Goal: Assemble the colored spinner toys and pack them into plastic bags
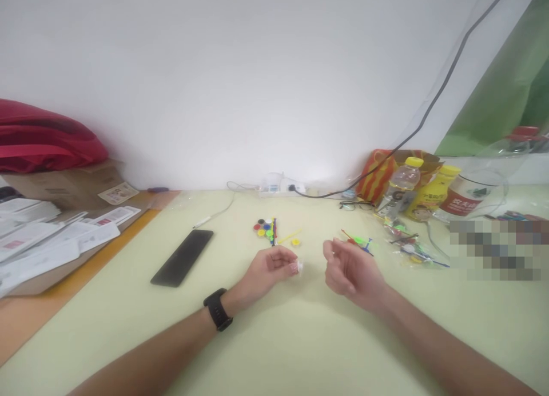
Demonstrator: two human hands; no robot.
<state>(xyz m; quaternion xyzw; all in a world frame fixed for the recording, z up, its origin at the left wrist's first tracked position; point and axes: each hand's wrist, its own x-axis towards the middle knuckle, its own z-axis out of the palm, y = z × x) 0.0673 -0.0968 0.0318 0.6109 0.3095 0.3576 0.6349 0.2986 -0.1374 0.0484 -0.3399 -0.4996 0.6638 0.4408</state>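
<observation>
My left hand [274, 267], with a black watch [218, 309] on its wrist, pinches a small white plastic piece [299, 267] between thumb and fingertips. To its right, my right hand [354, 273] hovers over the table with curled fingers; whatever they may hold is hidden. Just beyond the left hand lie several small coloured discs [261, 227] beside a bunch of thin coloured sticks [274, 229]. A yellow disc [295, 243] rests apart near a yellow stick [291, 236]. Past the right hand are blue, green and red plastic parts [367, 246].
A black phone [182, 259] lies on the pale table at left. Bagged coloured parts [414, 250], glasses [357, 205], a clear bottle [401, 184] and a yellow bottle [433, 195] occupy the right. White packets [60, 239] and a cardboard box [64, 184] are far left.
</observation>
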